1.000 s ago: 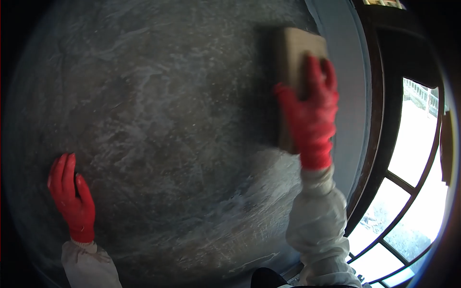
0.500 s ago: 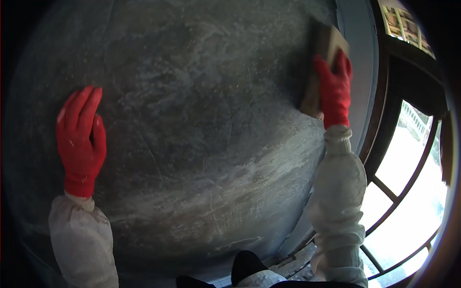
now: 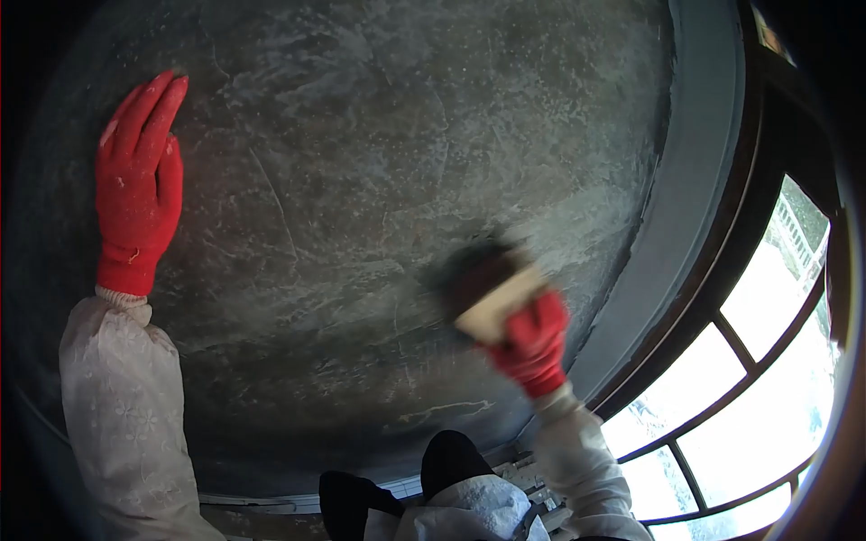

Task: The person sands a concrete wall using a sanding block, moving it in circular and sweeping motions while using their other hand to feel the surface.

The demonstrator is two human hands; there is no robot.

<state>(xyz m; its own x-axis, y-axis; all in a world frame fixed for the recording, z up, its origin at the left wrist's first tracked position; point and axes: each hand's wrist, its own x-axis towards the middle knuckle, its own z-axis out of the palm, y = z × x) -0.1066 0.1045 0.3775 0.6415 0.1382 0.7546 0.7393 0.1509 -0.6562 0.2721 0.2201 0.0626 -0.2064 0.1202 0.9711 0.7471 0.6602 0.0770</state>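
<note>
My left hand (image 3: 140, 185), in a red glove, lies flat with its fingers stretched out on the dark, mottled grey wall (image 3: 334, 180). My right hand (image 3: 532, 341), also gloved in red and slightly blurred, is closed on a light wooden block (image 3: 502, 307). The block's dark far side is smeared by motion and faces the wall, lower right of its middle. Pale scratches and whitish streaks run across the wall surface.
A smooth grey border strip (image 3: 672, 225) runs along the wall's right edge. Beyond it is a dark-framed window (image 3: 749, 352) with bright panes. My knees (image 3: 451, 460) show at the bottom, near a pale ledge (image 3: 298, 503).
My right hand has moved down and left with the wooden block, away from the wall's right edge. My left hand appears higher in the view, and the view itself has shifted.
</note>
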